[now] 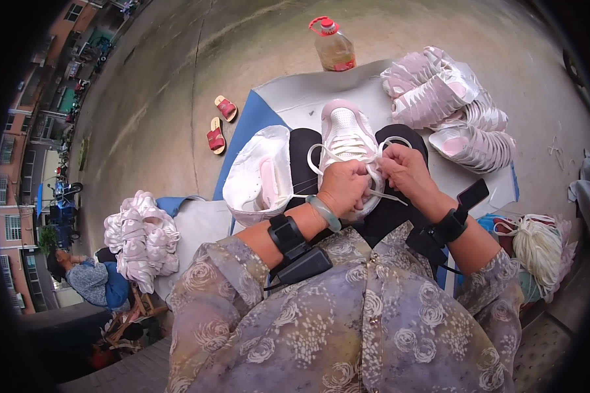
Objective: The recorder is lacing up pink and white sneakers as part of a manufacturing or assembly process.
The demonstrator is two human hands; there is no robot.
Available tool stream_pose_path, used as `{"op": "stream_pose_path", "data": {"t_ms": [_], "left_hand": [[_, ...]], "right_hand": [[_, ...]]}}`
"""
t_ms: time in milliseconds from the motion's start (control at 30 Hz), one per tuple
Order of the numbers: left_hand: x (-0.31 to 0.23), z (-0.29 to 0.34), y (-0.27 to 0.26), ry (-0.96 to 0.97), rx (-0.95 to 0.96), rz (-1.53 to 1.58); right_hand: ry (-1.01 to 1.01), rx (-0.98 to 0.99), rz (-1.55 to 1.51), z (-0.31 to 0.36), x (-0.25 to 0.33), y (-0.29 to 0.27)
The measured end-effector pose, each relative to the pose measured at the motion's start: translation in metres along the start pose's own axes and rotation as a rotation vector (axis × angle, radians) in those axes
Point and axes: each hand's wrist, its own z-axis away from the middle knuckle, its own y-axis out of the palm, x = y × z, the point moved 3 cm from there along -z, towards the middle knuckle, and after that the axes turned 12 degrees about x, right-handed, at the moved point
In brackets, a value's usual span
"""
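Note:
A white and pink sneaker [341,123] rests between my knees, its toe pointing away from me. White shoelace [351,145] criss-crosses its front, with loose loops standing out on both sides near the ankle opening. My left hand [345,188] is closed at the near end of the sneaker, pinching the lace. Beside it, my right hand [404,171] pinches another part of the lace between thumb and fingers. Part of the sneaker's opening is hidden behind my hands. By my left leg sits a white shoe piece [246,173] with a pink strip inside.
Stacked pink-white shoe pieces [439,98] lie at the far right on a sheet [295,92]. Another pile [142,236] stands left, near a seated person [92,281]. White lace bundles [537,249] are at right. A red-capped jug [334,49] and red slippers [216,135] stand farther off.

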Motion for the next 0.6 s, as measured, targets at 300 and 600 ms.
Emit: {"op": "stream_pose_path", "data": {"t_ms": [300,600], "left_hand": [[0.001,-0.002,0.002,-0.068,0.019,-0.008],[0.013,0.101,-0.106,-0.164,-0.01,-0.527]], "right_hand": [[0.025,-0.005,-0.086,0.004,-0.011,0.007],[0.12,0.123,-0.33,0.029,-0.019,-0.018]]}}
